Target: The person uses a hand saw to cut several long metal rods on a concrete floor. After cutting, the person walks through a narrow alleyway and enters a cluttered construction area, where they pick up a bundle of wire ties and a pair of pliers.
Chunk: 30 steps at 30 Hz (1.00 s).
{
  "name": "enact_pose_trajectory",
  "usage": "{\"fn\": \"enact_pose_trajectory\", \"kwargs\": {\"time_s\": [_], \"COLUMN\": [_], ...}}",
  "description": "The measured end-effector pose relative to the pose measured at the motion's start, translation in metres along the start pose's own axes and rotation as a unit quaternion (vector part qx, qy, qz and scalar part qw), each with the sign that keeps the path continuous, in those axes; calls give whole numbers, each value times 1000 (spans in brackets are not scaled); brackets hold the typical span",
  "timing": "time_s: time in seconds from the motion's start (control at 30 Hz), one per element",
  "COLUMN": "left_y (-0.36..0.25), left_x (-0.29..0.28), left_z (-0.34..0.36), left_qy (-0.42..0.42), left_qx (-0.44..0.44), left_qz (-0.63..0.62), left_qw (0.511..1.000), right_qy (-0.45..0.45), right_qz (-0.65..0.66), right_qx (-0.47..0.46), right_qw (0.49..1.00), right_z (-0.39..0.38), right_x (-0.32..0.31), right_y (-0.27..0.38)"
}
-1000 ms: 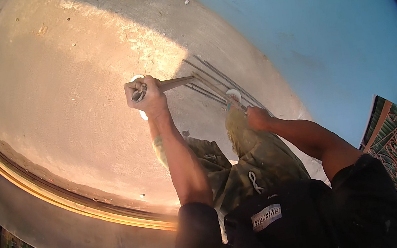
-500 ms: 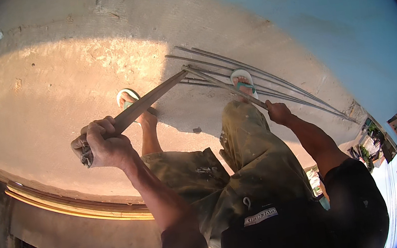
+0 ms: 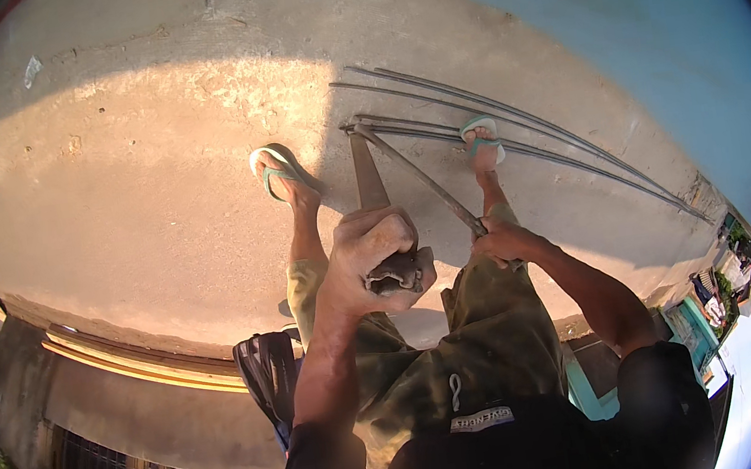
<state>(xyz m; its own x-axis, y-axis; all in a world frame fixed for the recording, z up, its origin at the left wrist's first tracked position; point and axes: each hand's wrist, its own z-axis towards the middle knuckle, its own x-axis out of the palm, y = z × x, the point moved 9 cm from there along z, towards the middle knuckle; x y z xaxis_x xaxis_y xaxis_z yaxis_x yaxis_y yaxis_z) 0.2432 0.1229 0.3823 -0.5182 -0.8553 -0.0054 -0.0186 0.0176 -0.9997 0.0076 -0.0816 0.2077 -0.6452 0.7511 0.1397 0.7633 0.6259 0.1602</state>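
Observation:
My left hand [image 3: 361,253] is closed round the near end of a long brown wooden bar [image 3: 368,171]; the ragged butt shows within the fist. The bar runs away from me toward the floor, between my feet. My right hand [image 3: 504,242], beside my right knee, is wrapped round the near end of a thin metal rod [image 3: 423,174]. The far ends of bar and rod meet near several long steel rods [image 3: 511,114] on the ground. Whether bar and rod are joined there, I cannot tell.
My feet, in flip-flops [image 3: 279,166], stand apart on a concrete floor [image 3: 128,229], the right one by the rods. A blue wall [image 3: 611,4] rises at the far right. Yellowish boards [image 3: 151,364] lie along a ledge at the left, and a dark bag [image 3: 267,367] is near my left arm.
My left hand has swung right, toward the middle, turning the bar from a slant to nearly straight ahead. My right hand has shifted slightly nearer me, with the rod now steeper.

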Motion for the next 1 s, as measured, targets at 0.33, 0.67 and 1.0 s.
{"fn": "enact_pose_trajectory", "kwargs": {"time_s": [0.33,0.67,1.0], "left_y": [-34,11,67], "left_x": [-105,-133,-158], "left_z": [-31,-46,-94], "left_qy": [-440,-608,-552], "left_qx": [-12,-21,-14], "left_qz": [-137,-60,-68], "left_qw": [887,791,831], "right_qy": [-175,-190,-391], "right_qz": [-22,-80,-229], "right_qx": [-53,-23,-231], "right_qw": [983,978,861], "right_z": [55,45,193], "right_x": [44,35,-109], "right_y": [-7,-27,40]}}
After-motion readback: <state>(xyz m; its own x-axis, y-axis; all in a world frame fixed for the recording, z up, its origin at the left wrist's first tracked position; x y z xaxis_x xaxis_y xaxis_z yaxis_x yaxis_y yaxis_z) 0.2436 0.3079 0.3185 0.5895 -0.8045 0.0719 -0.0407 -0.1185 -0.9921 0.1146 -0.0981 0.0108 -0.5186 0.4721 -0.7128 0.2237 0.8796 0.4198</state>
